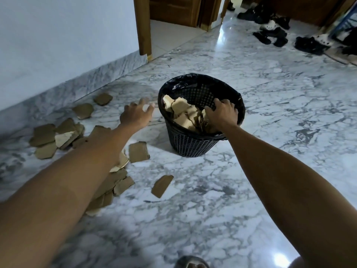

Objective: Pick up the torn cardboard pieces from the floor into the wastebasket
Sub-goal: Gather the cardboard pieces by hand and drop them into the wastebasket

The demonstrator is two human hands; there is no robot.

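A black mesh wastebasket (185,144) with a black liner stands mid-floor, holding several torn cardboard pieces (181,108). My right hand (222,113) reaches down inside its mouth, fingers bent over the cardboard there; whether it grips a piece is hidden. My left hand (136,114) hovers just left of the basket, fingers spread and empty. Several torn brown cardboard pieces lie on the floor to the left: a cluster (50,138) near the wall, one piece (138,151) close to the basket, another (161,185) nearer me, more partly under my left arm.
White wall with marble skirting (81,84) runs along the left. A wooden door frame (143,26) stands at the back. Several dark shoes and sandals (270,31) lie at the back right. Marble floor (270,105) spreads right of the basket.
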